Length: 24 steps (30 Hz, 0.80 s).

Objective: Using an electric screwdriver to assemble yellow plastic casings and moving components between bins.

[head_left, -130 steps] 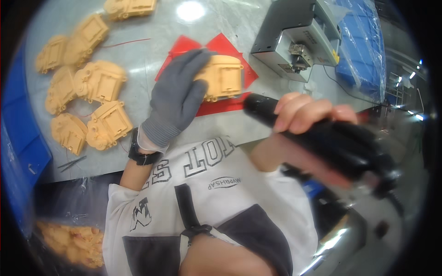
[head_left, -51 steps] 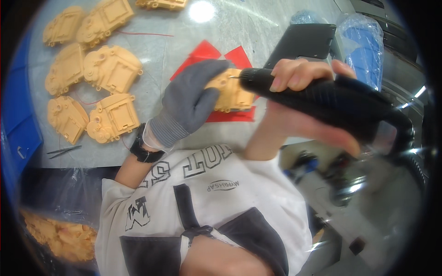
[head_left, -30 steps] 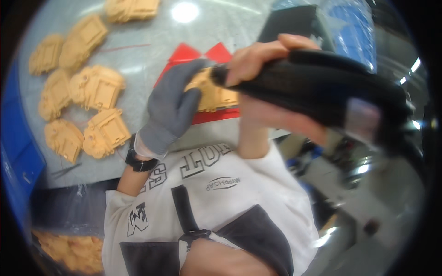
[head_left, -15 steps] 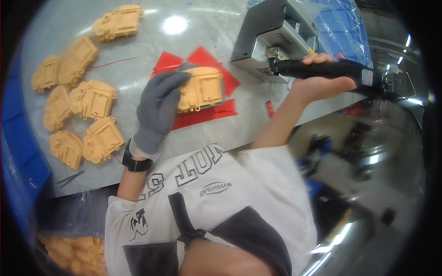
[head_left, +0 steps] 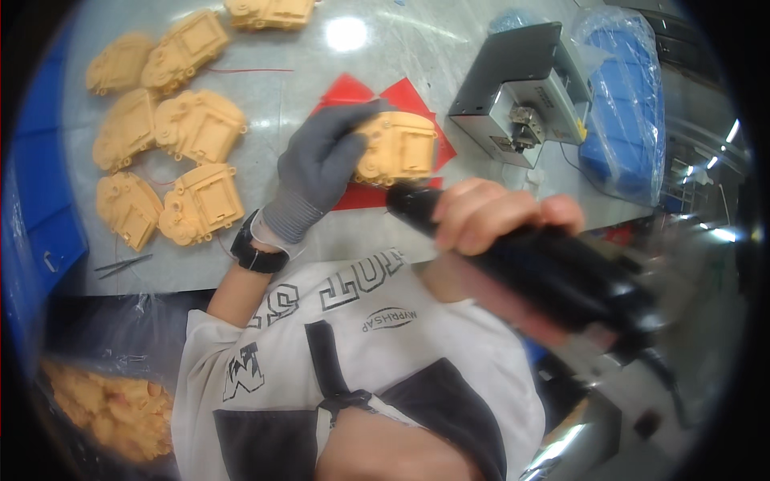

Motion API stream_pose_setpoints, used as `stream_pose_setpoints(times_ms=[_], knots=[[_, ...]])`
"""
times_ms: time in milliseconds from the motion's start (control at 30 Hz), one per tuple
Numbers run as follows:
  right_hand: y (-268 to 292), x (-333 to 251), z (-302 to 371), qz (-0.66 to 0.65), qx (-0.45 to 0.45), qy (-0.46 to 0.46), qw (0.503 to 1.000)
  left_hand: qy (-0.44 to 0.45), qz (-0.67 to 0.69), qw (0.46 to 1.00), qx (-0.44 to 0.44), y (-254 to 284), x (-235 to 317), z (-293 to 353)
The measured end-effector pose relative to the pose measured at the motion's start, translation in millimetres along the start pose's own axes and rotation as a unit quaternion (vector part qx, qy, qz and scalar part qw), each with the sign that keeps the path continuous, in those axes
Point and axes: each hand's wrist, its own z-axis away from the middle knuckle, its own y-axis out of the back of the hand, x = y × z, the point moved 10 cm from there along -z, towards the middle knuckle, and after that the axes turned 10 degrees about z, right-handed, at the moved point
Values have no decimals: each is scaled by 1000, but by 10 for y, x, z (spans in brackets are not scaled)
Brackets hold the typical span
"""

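Observation:
My left hand (head_left: pixel 321 160), in a grey glove, grips a yellow plastic housing (head_left: pixel 401 146) by its left side. The housing rests over a red fixture (head_left: pixel 365 199) with angular red pieces around it. My bare right hand (head_left: pixel 493 212) is wrapped round a black electric screwdriver (head_left: pixel 573 268) with a cord at its rear end. Its front end is at the lower edge of the housing; motion blur and the angle hide whether the tip touches it.
Several similar yellow housings (head_left: pixel 200 127) lie at the left, some with thin red wires. Tweezers (head_left: pixel 123 265) lie near the front edge. A grey screw feeder (head_left: pixel 513 88) stands at the back right, before a plastic-wrapped blue bin (head_left: pixel 622 104). Below left, a bag holds yellow parts (head_left: pixel 116 409).
My right hand has brought the screwdriver from the screw feeder leftward and nearer, to the housing. My left hand keeps hold of the housing. The whole view has shifted.

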Motion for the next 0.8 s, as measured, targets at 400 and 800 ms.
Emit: stream_pose_setpoints(times_ms=[400,800], knots=[[-37,256,35,-18,-45,-12,999,-56,-5,998,37,58,71,14],[-203,393,-14,-29,-115,-52,992,-16,-52,998,-27,10,43,12]])
